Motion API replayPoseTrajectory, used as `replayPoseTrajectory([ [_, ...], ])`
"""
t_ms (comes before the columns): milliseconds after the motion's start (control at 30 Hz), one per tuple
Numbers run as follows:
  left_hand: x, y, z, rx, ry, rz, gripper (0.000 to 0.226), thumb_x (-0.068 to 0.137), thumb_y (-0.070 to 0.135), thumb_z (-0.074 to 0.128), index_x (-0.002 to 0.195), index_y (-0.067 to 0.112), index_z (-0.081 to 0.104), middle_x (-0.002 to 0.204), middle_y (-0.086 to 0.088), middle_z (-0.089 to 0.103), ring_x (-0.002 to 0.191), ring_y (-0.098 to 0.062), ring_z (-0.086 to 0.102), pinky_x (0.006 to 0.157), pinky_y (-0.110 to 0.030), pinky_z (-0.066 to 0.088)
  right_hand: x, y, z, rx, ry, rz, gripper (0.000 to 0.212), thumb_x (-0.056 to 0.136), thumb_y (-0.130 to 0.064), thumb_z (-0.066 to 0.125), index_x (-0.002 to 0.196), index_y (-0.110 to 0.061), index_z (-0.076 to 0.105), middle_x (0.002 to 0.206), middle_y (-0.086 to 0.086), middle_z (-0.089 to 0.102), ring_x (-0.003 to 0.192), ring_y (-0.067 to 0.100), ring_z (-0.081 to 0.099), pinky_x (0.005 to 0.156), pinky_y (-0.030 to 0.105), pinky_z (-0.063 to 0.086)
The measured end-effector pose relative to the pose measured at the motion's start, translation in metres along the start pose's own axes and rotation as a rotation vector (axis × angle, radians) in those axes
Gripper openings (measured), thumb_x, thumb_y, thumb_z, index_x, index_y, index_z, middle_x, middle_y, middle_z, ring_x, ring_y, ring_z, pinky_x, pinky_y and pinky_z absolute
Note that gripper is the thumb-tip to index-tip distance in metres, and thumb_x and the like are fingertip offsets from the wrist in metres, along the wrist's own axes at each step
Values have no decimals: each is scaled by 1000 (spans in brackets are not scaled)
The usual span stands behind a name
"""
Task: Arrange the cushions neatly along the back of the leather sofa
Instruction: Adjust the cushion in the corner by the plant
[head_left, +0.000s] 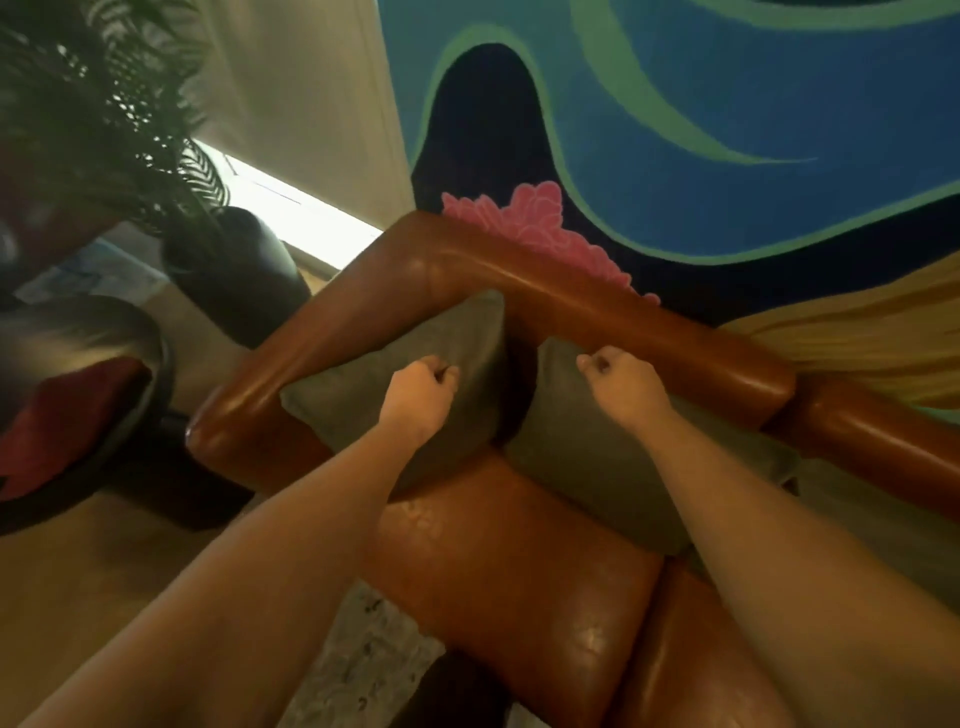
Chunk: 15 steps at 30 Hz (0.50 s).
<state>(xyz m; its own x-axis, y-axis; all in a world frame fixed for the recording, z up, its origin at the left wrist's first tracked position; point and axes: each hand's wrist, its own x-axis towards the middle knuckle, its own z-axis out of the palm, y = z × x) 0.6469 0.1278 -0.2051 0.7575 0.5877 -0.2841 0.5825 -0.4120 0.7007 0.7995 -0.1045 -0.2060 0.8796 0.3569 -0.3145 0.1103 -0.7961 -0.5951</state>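
While fingers (451, 375) curl, both cushions (363, 395) lie beneath them.

Glossy smooth leather sofa (519, 545); matt cloth cushions (363, 395)

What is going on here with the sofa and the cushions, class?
A person is leaning over a brown leather sofa, working on two grey-green cushions. The left hand is curled against the left cushion, which leans into the corner by the armrest. The right hand is curled at the top edge of the right cushion, which stands against the backrest. A dark gap separates the two cushions. A potted plant stands beside the sofa.
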Motion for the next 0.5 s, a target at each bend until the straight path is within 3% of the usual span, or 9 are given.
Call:
replayPoseTrajectory([
  [133,-5,-35,-28,38,86,-66,27,105,40,50,118,21,64,102,0,71,82,-17,68,76,-37,58,2,-29,19,-21,-43,-29,30,102,-54,47,109,-29,61,103,0,66,95,20,63,73,36,45],
  [267,14,-80,-64,48,210,-159,24,106,36,49,116,19,64,96,3,68,71,-8,60,59,-24,44,34,-68,43,-12,-50,-41,27,101,-56,47,104,-32,59,99,-4,66,84,14,60,62,32,41],
  [333,19,-91,-74,40,243,-184,28,106,33,48,121,16,64,105,-4,69,84,-19,66,71,-32,54,45,-78,46,-22,-46,-41,27,100,-57,47,103,-33,59,99,-4,66,84,13,60,60,30,41],
  [400,42,-116,-87,17,262,-245,31,106,32,48,124,14,64,116,-9,67,102,-29,65,91,-45,56,78,-96,66,-57,-45,-51,28,100,-56,48,106,-31,60,104,-1,66,93,20,62,71,34,46],
  [500,62,-138,-94,-17,304,-296,33,106,33,47,129,15,62,130,-10,57,109,-28,60,98,-50,53,113,-109,81,-77,-33,-47,26,100,-54,50,104,-30,58,108,3,65,102,29,61,81,36,44],
])
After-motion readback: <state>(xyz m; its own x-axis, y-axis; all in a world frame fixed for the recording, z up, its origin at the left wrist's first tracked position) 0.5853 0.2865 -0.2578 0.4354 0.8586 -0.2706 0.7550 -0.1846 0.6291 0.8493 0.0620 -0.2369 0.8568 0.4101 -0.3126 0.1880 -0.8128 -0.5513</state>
